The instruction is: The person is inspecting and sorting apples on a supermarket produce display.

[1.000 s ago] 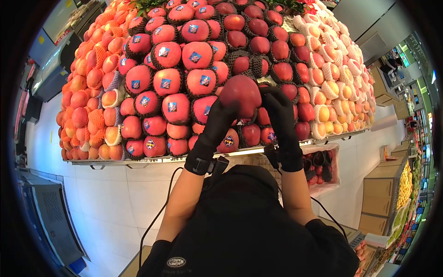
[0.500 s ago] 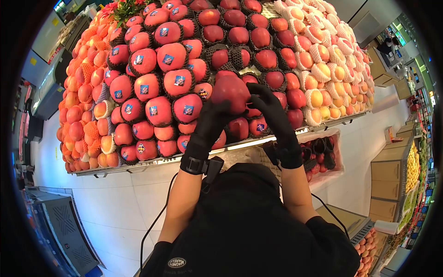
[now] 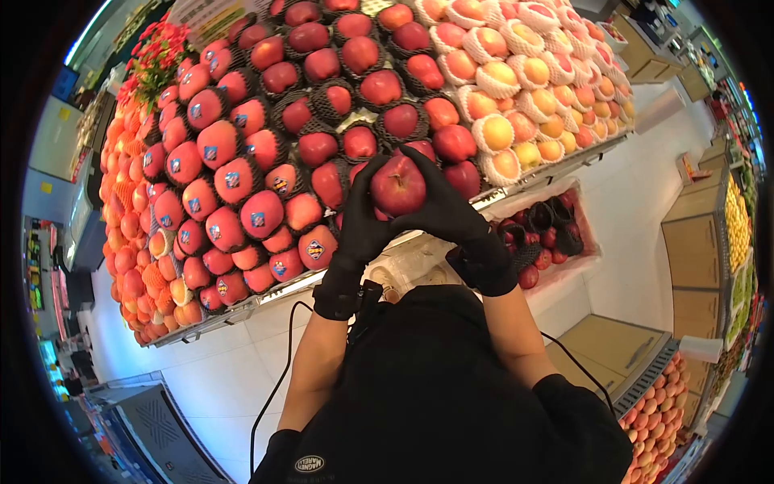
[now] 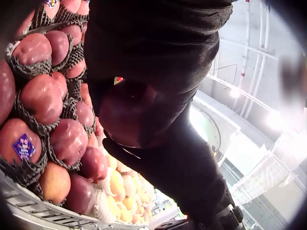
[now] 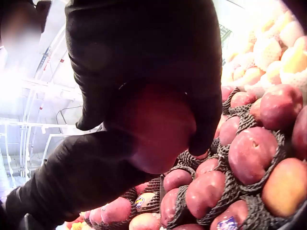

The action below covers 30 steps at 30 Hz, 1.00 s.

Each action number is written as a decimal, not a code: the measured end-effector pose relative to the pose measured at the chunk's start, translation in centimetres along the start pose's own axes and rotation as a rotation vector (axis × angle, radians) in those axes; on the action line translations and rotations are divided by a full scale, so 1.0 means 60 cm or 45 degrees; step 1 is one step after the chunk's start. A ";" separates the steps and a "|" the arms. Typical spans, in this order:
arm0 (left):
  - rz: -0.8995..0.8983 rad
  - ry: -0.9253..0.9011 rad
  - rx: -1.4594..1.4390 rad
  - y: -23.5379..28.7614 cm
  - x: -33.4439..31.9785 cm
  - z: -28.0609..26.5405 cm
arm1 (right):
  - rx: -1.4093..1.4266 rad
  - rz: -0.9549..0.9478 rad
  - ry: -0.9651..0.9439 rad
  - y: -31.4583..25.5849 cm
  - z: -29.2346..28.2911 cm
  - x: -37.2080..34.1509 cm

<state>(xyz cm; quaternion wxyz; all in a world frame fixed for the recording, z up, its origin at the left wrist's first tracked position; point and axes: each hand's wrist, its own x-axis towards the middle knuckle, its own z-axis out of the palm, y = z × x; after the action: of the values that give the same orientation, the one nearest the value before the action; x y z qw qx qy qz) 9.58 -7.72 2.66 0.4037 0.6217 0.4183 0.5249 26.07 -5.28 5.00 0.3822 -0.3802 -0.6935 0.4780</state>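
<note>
Held a dark red apple (image 3: pixel 398 189) snugly between black-gloved left hand (image 3: pixel 363 219) and right hand (image 3: pixel 448 208), both curled round it from opposite sides. Gripped it stem end up, without any visible foam net, perhaps for a look at the skin; shared the weight between two hands, likely against a slip or bruise. Reached bare forearms (image 3: pixel 318 348) forward and inward to meet at the fruit, near the lit front edge of the display (image 3: pixel 294 285); could not tell how high above the rows. Saw just beyond it red apples in black foam nets (image 3: pixel 381 87), apparently cushioned against rubbing. To the left, saw blue-stickered apples (image 3: pixel 233 181), mostly label outward, presumably for buyers; to the right, yellow-and-red fruit in white foam nets (image 3: pixel 500 77). Lower down, near the right wrist, saw a pink-lined crate (image 3: pixel 566 271) with red apples and black nets inside.
</note>
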 end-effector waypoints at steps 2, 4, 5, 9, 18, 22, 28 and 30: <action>-0.054 -0.028 0.067 -0.005 -0.005 0.030 | -0.066 0.004 0.047 0.008 -0.023 -0.018; -0.074 -0.066 0.195 0.011 0.001 0.054 | -0.101 -0.031 0.103 0.030 -0.037 -0.024; -0.086 -0.099 0.226 0.015 0.005 0.065 | -0.102 -0.013 0.101 0.036 -0.047 -0.029; -0.121 -0.140 0.194 0.007 -0.005 0.115 | -0.001 0.058 0.155 0.034 -0.082 -0.068; -0.276 -0.402 0.104 0.003 -0.018 0.205 | 0.235 0.297 0.173 0.103 -0.203 -0.168; -0.380 -0.306 0.026 -0.051 -0.005 0.218 | 0.031 0.354 0.469 0.207 -0.293 -0.209; -0.563 -0.191 -0.049 -0.003 -0.033 0.214 | -0.140 0.796 0.909 0.334 -0.385 -0.369; -0.565 -0.154 0.033 -0.003 -0.039 0.211 | -0.140 0.869 1.055 0.368 -0.407 -0.413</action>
<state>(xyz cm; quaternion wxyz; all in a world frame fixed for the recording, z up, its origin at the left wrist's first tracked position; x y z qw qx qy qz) 21.87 -10.67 0.22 0.5255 0.5499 0.5267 0.3795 61.82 -12.73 -14.07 0.4263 -0.7600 -0.3458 0.3479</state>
